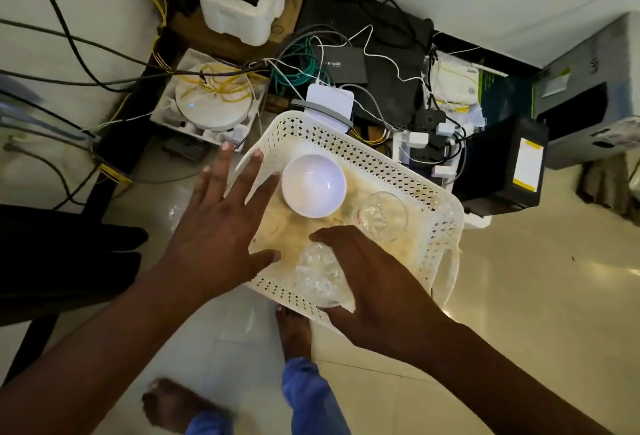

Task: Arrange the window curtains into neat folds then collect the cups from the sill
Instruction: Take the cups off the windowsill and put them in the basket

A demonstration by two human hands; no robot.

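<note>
Landmark: white lattice basket (412, 171), long axis running from near-left to far-right, held over the tiled floor.
White bowl (313, 185): in the basket's far-left part, mouth up.
Clear glass cup (382, 214): just right of the bowl, near the basket's right wall.
Second clear glass (320, 272): at the basket's near end, blurred, touching or under the right hand.
Left hand (221, 223): fingers spread wide and straight over the basket's left rim, gripping nothing.
Right hand (374, 272): flat across the near rim, fingers straight; contact with glass unclear.
Nearer hand: right, to both glasses; left, to the bowl.
Judgement: cups already gathered; curtains out of view.
</note>
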